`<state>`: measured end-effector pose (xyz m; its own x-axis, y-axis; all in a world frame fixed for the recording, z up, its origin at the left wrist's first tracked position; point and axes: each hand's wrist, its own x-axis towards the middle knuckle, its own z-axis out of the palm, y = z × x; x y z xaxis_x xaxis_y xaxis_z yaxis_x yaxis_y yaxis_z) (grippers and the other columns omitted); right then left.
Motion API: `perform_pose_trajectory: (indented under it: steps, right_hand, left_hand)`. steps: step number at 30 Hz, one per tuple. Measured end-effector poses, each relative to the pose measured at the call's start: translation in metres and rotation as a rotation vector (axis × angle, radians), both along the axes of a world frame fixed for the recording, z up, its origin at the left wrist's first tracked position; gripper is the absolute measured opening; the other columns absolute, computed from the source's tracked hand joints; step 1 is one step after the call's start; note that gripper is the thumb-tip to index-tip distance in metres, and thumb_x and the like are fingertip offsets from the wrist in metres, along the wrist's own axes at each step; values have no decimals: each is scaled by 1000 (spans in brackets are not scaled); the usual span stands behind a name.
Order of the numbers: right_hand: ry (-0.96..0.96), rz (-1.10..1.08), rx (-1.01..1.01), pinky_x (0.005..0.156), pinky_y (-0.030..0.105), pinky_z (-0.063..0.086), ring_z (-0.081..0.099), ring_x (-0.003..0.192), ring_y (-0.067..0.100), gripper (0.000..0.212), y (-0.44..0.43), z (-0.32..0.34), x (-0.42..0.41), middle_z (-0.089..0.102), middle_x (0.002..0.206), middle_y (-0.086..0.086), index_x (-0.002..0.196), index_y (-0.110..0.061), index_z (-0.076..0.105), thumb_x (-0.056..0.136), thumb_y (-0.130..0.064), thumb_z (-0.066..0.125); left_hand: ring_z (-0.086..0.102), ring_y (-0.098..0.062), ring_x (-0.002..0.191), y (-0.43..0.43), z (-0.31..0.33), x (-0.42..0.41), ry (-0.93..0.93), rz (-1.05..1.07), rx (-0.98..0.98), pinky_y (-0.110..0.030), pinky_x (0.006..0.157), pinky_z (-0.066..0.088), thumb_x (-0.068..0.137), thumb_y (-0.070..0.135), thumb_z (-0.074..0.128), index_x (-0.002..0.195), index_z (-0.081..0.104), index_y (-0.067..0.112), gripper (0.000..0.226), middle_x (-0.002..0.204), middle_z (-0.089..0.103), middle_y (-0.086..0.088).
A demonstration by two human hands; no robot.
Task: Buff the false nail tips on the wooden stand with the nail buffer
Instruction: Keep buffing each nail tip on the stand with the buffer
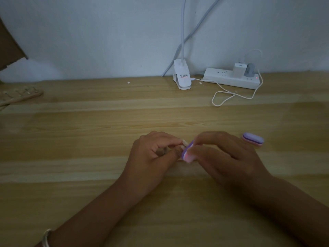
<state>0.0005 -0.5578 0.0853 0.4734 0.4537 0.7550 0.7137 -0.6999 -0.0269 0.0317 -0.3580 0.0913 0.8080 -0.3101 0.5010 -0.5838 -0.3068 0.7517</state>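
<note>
- While blurred, the nail buffer (pixel 187 154) reads as a small oblong block. It is purple on one face with a pink layer beside it, and it is tilted up on edge between my two hands, low over the middle of the worktop (pixel 89 139).
- Its purple face meets a pale false nail tip (pixel 184 142), which is small and hard to make out.
- At the far left edge lies the wooden stand (pixel 23 96), with thin pegs along it. Whether tips sit on them I cannot tell.
- With knuckles up, my right hand (pixel 222 157) pinches the buffer between thumb and curled fingers.
- Curled tight, my left hand (pixel 153 155) pinches the nail tip between thumb and forefinger. A silver bangle (pixel 46 237) sits on that wrist.
- Just right of my right hand, a second buffer (pixel 253 139) lies flat.
</note>
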Motion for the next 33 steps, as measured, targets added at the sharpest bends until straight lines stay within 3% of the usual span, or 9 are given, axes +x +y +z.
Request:
perform_pose_trajectory:
  steps: [3,7,10,12,14,18,24,31,33]
  right_hand:
    - [17,-23,52,74,34,53,69,87,24,15,-4,2,2,69,99,11,95,-8,78,92,1,67]
    - [15,75,42,79,36,54,68,93,24,15,10,-3,-5,70,102,10,97,-8,78,94,0,66]
    - [77,-3,82,73,41,54,69,90,22,16,-8,0,2,69,102,8,97,-9,78,92,2,68]
    - [121,-74,192,71,43,54,68,91,18,18,-19,4,7,67,101,6,97,-10,76,89,6,72]
    - [117,-67,257,79,35,53,65,96,14,16,-18,7,7,66,101,7,97,-8,74,87,4,74]
    - [61,43,197,93,11,39,60,102,8,9,1,3,-2,67,103,6,99,-5,74,92,-5,69]
    - [37,11,186,92,15,42,63,98,14,11,-5,2,2,68,103,8,98,-4,74,89,1,69]
    - [27,21,168,82,32,51,66,95,19,13,-8,1,4,67,104,9,98,-6,75,92,2,67]
    - [11,21,163,84,26,49,66,95,19,13,-5,2,2,68,102,9,96,-4,76,91,3,67]
  left_hand:
    - [66,-6,81,0,0,1,36,14,-17,-31,78,52,78,30,69,85,76,27,10,81,72,16]
    - [65,-4,83,-1,0,-1,9,-29,-24,-25,77,51,78,33,59,89,75,28,20,89,71,15]
    - [67,-9,86,2,0,0,70,-46,-59,-23,79,50,80,25,70,85,74,28,7,86,74,12]
    - [67,-8,88,2,2,0,102,-55,-85,-18,80,49,82,21,67,86,74,30,12,87,74,15]
    - [68,-5,86,2,2,0,124,-54,-106,-15,79,48,83,21,66,88,74,31,14,87,74,15]
    - [68,-10,81,2,2,-2,103,-50,-86,-24,76,50,80,21,67,91,77,16,16,84,75,6]
    - [64,-17,80,-1,5,-6,65,-91,-20,-38,78,48,83,20,65,95,77,11,19,85,75,2]
    - [62,-15,75,-1,4,-5,22,-91,-1,-37,76,47,85,20,67,95,78,14,16,80,73,4]
    - [61,-15,74,-1,4,-6,8,-96,-8,-36,74,47,85,27,66,94,77,16,18,78,72,5]
